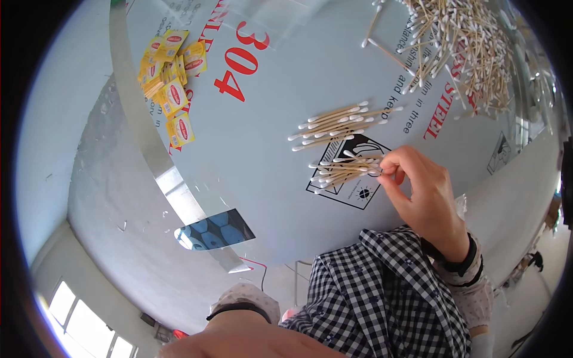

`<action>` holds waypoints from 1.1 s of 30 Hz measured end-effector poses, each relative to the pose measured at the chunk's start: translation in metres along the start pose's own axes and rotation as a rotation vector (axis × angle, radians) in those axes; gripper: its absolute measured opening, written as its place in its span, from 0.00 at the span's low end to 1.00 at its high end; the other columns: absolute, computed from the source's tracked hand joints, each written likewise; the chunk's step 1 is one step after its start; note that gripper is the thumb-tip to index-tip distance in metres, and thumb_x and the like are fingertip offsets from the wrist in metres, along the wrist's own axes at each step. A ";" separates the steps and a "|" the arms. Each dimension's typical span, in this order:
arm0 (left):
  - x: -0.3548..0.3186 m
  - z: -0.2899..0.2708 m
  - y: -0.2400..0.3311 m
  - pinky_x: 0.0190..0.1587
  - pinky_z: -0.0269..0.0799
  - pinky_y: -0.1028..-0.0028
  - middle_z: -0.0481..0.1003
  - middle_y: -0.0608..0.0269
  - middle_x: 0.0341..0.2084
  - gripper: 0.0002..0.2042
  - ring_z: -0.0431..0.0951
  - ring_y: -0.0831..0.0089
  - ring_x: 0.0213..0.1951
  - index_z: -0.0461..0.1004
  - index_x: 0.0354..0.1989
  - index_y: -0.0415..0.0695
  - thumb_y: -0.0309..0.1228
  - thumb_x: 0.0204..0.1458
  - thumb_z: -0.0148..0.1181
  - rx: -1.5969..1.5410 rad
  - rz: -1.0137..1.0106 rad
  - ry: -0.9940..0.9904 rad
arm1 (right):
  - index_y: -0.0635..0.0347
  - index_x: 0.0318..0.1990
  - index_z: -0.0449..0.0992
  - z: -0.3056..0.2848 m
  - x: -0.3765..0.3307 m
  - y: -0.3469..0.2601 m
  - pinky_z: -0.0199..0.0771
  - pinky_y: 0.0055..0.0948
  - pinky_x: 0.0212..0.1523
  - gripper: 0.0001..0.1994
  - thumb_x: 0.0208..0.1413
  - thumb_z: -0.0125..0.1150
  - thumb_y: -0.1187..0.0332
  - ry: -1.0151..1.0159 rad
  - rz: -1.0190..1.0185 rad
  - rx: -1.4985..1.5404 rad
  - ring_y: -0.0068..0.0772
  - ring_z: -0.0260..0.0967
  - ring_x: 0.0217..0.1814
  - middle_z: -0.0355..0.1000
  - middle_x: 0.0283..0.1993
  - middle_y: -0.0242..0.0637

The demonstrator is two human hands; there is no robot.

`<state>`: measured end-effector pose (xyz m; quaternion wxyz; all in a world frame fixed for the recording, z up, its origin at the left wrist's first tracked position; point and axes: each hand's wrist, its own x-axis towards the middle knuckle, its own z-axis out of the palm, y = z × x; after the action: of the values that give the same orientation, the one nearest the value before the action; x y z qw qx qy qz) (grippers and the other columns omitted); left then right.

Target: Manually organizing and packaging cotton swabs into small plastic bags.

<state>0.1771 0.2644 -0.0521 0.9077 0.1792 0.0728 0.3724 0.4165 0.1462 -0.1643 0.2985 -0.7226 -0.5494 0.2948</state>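
Note:
My right hand (422,190) is low over the tabletop, thumb and index finger pinched at the right end of a small bunch of cotton swabs (343,172). The swabs' white tips fan out to the left, and some may rest on the surface. Just beyond them lies another loose row of cotton swabs (335,126), touched by neither hand. My left hand (253,341) shows only its back and wrist at the lower edge. Its fingers are out of sight, so whether it holds anything is hidden.
A large heap of cotton swabs (462,56) spreads over the far right, with a few strays beside it. Small yellow packets (173,95) pile up at the far left. A dark card with blue shapes (216,230) lies at the near left edge of the film-covered tabletop (250,155).

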 end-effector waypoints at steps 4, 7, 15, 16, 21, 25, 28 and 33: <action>-0.005 -0.002 0.014 0.21 0.66 0.67 0.66 0.64 0.28 0.14 0.67 0.71 0.24 0.59 0.36 0.46 0.43 0.65 0.50 -0.053 0.022 -0.059 | 0.61 0.33 0.72 -0.015 0.000 -0.005 0.71 0.29 0.25 0.09 0.46 0.65 0.80 -0.005 -0.052 -0.068 0.34 0.71 0.27 0.71 0.31 0.33; -0.001 -0.002 0.012 0.21 0.66 0.67 0.66 0.64 0.28 0.14 0.67 0.72 0.24 0.59 0.36 0.46 0.42 0.65 0.50 -0.092 0.035 -0.105 | 0.61 0.30 0.73 -0.013 0.000 -0.005 0.70 0.28 0.24 0.05 0.45 0.64 0.79 -0.048 -0.321 -0.143 0.32 0.70 0.28 0.70 0.31 0.31; 0.022 -0.011 -0.004 0.21 0.67 0.66 0.66 0.65 0.28 0.13 0.68 0.72 0.25 0.59 0.36 0.46 0.42 0.65 0.51 -0.207 0.042 -0.217 | 0.57 0.29 0.75 0.002 0.018 0.002 0.66 0.26 0.22 0.06 0.42 0.64 0.77 -0.002 -0.356 -0.238 0.28 0.67 0.29 0.67 0.29 0.28; 0.023 -0.011 -0.006 0.21 0.67 0.66 0.66 0.65 0.29 0.13 0.68 0.72 0.25 0.59 0.36 0.46 0.42 0.64 0.51 -0.221 0.039 -0.235 | 0.57 0.29 0.75 0.001 0.022 0.005 0.67 0.26 0.22 0.06 0.43 0.64 0.78 0.028 -0.352 -0.234 0.27 0.67 0.29 0.67 0.29 0.27; 0.030 -0.062 -0.039 0.59 0.65 0.63 0.70 0.41 0.56 0.24 0.73 0.51 0.56 0.67 0.52 0.40 0.49 0.67 0.34 1.173 0.322 0.368 | 0.57 0.29 0.75 0.002 0.033 0.010 0.68 0.27 0.23 0.07 0.44 0.66 0.78 0.074 -0.341 -0.265 0.28 0.69 0.31 0.68 0.30 0.28; 0.035 -0.076 -0.091 0.67 0.54 0.52 0.61 0.37 0.64 0.33 0.57 0.43 0.69 0.59 0.64 0.29 0.45 0.59 0.55 1.953 0.250 0.143 | 0.58 0.33 0.75 -0.006 0.038 0.008 0.71 0.32 0.30 0.08 0.45 0.66 0.79 0.120 -0.314 -0.146 0.35 0.71 0.35 0.70 0.32 0.30; 0.043 -0.071 -0.121 0.71 0.45 0.51 0.52 0.40 0.69 0.43 0.49 0.49 0.72 0.52 0.68 0.30 0.57 0.58 0.52 2.316 -0.059 0.078 | 0.59 0.36 0.75 -0.016 0.042 0.013 0.72 0.35 0.35 0.10 0.46 0.65 0.81 0.256 -0.216 -0.109 0.40 0.72 0.38 0.71 0.33 0.34; 0.049 -0.093 -0.150 0.71 0.46 0.53 0.55 0.46 0.70 0.49 0.52 0.53 0.72 0.56 0.68 0.32 0.66 0.50 0.46 2.482 -0.037 0.074 | 0.59 0.36 0.73 -0.017 0.049 0.025 0.71 0.37 0.36 0.09 0.48 0.61 0.82 0.229 -0.207 -0.170 0.44 0.71 0.38 0.71 0.33 0.36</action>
<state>0.2852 0.2255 -0.1946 0.1271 0.9049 0.4039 0.0439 0.4553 0.1864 -0.1768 0.3256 -0.7138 -0.6062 0.1306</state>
